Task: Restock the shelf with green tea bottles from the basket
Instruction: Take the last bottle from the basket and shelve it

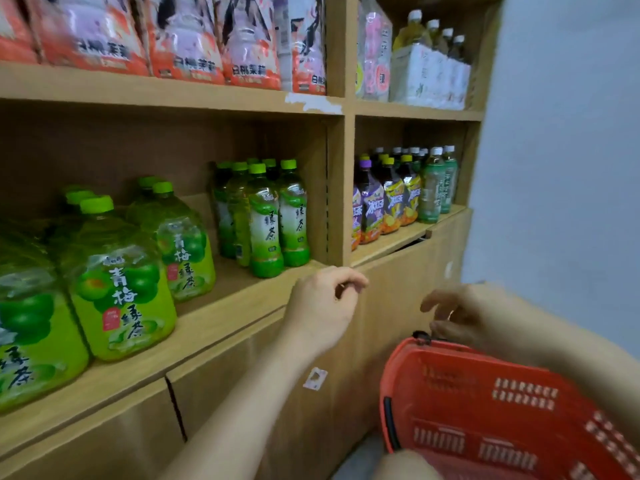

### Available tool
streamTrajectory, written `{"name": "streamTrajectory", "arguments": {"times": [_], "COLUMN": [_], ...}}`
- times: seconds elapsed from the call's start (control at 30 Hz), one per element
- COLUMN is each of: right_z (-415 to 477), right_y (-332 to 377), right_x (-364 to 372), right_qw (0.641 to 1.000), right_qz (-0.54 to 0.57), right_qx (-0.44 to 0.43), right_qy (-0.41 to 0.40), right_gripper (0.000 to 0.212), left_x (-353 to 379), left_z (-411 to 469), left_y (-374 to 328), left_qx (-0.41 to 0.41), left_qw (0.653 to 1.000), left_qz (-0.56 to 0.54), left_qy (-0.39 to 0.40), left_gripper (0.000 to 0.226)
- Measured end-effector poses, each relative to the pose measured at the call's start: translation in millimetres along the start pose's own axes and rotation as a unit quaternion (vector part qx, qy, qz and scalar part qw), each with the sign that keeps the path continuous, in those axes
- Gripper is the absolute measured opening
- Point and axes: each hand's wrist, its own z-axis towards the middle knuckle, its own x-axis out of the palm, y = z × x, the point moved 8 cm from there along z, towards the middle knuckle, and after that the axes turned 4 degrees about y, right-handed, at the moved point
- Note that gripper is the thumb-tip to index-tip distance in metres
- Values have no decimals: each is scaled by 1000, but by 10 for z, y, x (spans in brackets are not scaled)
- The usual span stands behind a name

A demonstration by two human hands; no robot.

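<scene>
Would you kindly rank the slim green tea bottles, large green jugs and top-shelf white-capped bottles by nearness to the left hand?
1. Slim green tea bottles, just above the left hand.
2. Large green jugs, farther left.
3. White-capped bottles, top right shelf.

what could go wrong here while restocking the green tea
The red plastic basket is tilted and the right hand has no clear grip on it, so it may slip. The small green-capped tea bottles stand near the front edge of the wooden shelf; a nudge could topple them.
</scene>
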Motion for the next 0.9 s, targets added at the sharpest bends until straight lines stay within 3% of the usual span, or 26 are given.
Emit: {"name": "streamTrajectory", "arguments": {"times": [0.1,0.4,0.57,0.67,0.77,0.9], "right_z": [-239,-874,-1084,-1176,-1328,-1479], "right_y": [-424,-1669,-2385,-2762,-3147,-3535], "right_x": [79,641,1455,2018,2458,2862], "right_qw": [998,972,954,938,915,890], "right_qz": [7,35,100,142,167,170], "right_qx": [66,231,284,314,363,411], "right_qy": [-3,-17,0,32,52,100], "right_gripper": [7,20,25,32,40,57], "left_x": [509,2185,3341,4161,5016,5910], "left_z": [40,6,-190,-437,-847,-1614], "left_y": [150,273,175,321,469,673], "left_qx": [-22,-12,24,24,51,126], "left_qw": [997,973,932,890,818,698], "left_qz": [-32,-19,33,68,111,155], "left_qy": [66,229,360,449,562,687], "left_gripper": [20,18,19,15,19,60]}}
